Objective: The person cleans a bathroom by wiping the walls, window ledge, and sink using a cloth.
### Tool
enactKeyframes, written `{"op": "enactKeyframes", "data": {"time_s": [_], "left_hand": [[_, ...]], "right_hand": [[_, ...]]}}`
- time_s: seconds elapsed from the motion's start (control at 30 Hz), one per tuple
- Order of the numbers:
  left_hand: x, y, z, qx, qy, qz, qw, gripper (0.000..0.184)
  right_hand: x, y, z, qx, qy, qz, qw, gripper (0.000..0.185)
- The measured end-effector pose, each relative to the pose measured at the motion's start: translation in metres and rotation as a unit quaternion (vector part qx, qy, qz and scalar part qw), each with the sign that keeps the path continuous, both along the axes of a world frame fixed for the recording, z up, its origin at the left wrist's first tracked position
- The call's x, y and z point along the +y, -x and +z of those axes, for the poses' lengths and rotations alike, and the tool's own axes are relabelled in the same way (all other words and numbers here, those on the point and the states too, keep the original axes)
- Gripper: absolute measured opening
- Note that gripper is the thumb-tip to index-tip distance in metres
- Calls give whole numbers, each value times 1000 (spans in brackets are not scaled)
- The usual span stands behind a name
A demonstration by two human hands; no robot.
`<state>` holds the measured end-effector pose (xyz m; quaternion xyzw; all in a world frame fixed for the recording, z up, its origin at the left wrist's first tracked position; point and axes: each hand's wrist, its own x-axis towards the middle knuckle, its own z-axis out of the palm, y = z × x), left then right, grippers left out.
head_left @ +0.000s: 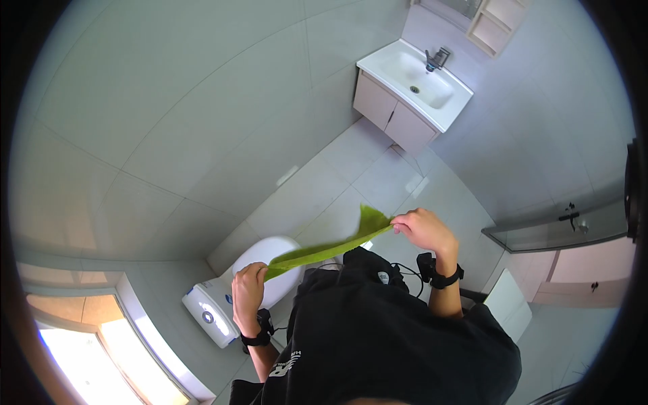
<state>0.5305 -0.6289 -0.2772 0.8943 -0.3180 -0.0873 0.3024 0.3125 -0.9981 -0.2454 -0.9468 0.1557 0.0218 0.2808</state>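
A green cloth point(317, 253) is stretched between my two hands in front of my body, with a loose corner standing up near its right end. My left hand point(249, 291) pinches the cloth's left end, over the edge of the white toilet point(273, 251). At the other end, my right hand point(424, 231) grips the cloth between thumb and fingers, above the tiled floor. Both wrists carry black straps with small devices.
Ahead stands a white sink point(418, 81) with a dark faucet point(437, 59) on a cabinet point(391, 111). The toilet's tank point(210, 316) is at the left, near a bright window point(101, 351). A glass panel point(574, 229) is at the right.
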Motion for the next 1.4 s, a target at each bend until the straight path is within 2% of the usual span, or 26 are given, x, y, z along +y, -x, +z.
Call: {"op": "enactKeyframes", "data": {"time_s": [0.17,0.27,0.3,0.4,0.43,0.53,0.6,0.73,0.83,0.87,0.9,0.93,0.97,1.07,1.17,1.33,1.4], "left_hand": [[-14,-15,-2,-19,-24,-27,999,13],[-50,-34,9,-77,2,-55,996,12],[-65,-39,13,-99,13,-55,993,9],[-128,-50,35,-188,100,-77,974,6],[-143,-52,37,-154,77,-74,982,9],[-204,-56,48,-183,31,-66,980,9],[-236,-61,33,-169,30,-84,982,10],[-319,-54,10,-140,14,-98,985,13],[-386,-47,14,-59,-19,-162,985,13],[-408,-44,15,-40,-22,-183,982,12],[-431,-42,12,-95,-54,-201,973,11],[-450,-36,11,-80,-44,-214,973,11],[-472,-34,9,-68,-33,-223,972,11],[-537,-46,-2,23,-30,-248,968,10],[-594,-67,-24,85,-20,-264,960,8],[-691,-100,-100,127,47,-264,955,16],[-733,-104,-138,158,102,-231,955,18]], "right_hand": [[-9,-16,4,-35,22,-25,999,16],[-11,-24,19,-226,39,-132,964,29],[-16,-26,24,-265,78,-148,950,38],[-34,-22,25,-289,131,-238,918,40],[-45,-15,22,-262,119,-233,929,39],[-89,15,8,-194,89,-225,951,33],[-113,28,-6,-166,73,-232,956,27],[-168,50,-24,-183,82,-314,928,17],[-207,66,-37,-197,98,-382,898,16],[-217,68,-39,-192,37,-425,884,16],[-226,66,-33,-184,-25,-465,866,16],[-234,69,-32,-174,-88,-502,842,17],[-246,73,-48,-249,-105,-486,831,19],[-281,83,-81,-264,-189,-554,767,20],[-314,80,-114,-285,-216,-566,743,23],[-384,49,-200,-353,-289,-555,696,25],[-419,34,-234,-368,-265,-567,688,26]]}}
